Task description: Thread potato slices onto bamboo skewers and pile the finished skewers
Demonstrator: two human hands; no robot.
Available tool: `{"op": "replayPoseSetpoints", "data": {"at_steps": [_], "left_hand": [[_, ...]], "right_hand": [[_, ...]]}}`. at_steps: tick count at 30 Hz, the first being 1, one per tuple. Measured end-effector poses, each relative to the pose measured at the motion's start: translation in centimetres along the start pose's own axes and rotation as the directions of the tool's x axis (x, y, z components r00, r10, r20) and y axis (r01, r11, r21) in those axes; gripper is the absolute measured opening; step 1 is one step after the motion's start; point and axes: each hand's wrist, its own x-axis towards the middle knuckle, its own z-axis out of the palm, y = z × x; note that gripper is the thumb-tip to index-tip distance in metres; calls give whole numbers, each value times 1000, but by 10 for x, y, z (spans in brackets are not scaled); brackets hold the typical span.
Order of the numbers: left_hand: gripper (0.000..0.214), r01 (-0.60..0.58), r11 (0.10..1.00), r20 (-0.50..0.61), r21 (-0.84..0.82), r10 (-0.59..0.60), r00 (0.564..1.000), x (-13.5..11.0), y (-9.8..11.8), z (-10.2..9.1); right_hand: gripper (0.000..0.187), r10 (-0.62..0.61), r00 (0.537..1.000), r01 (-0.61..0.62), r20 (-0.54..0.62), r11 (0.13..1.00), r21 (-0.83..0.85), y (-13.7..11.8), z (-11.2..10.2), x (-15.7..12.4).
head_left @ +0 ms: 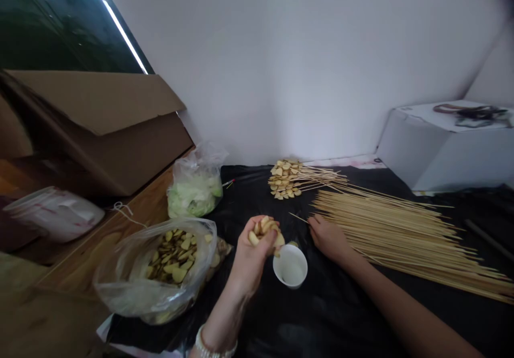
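My left hand is closed round a handful of pale potato slices, held just above a small white cup on the black sheet. My right hand rests on the sheet, its fingers pinched on the tip of a thin bamboo skewer at the near end of a big heap of bare skewers. A clear bag of potato slices lies open just left of my left hand. Finished skewers loaded with slices lie at the back.
A clear bag of green leaves stands behind the slice bag. A brown cardboard box and a white plastic bag are on the wooden surface to the left. A white box stands at the back right against the wall.
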Motion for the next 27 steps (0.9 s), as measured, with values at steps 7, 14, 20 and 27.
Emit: {"op": "replayPoseSetpoints", "data": {"at_steps": [7,14,20,27], "left_hand": [[20,-425,756,227,499,359,905,-3,-31,1],[18,-599,525,425,605,423,800,-2,-45,-2],[14,-598,534,446,597,399,801,-2,-51,-2],[19,-585,515,491,626,322,809,-1,-48,-4]], "right_hand": [[21,9,1000,-9,12,1000,21,-2,-2,0],[19,30,999,-31,39,999,8,-4,-5,0],[18,37,998,-38,42,999,2,-4,-7,0],[19,30,998,-31,50,999,8,-4,-7,0]]}}
